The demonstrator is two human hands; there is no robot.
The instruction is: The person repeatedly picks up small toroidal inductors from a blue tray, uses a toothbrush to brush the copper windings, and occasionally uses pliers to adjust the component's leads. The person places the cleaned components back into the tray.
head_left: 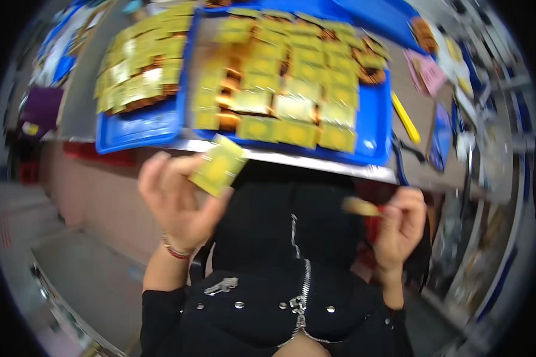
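My left hand (181, 199) pinches a yellow square piece (219, 166) between thumb and fingers, just off the table's front edge. It looks like the many yellow-faced copper coils (298, 108) lying in rows in the middle blue tray (374, 128). My right hand (401, 229), lower right, is closed around what looks like a small brush (361, 207) with tan bristles pointing left. The brush is smeared by motion, and its handle is mostly hidden by the fingers. Brush and piece are well apart.
A second blue tray (140, 132) on the left holds more yellow-faced coils. Right of the middle tray lie a yellow-handled tool (405, 119), dark-handled pliers (406, 153) and a pink paper (425, 72). The table's metal front edge (345, 169) runs above my lap.
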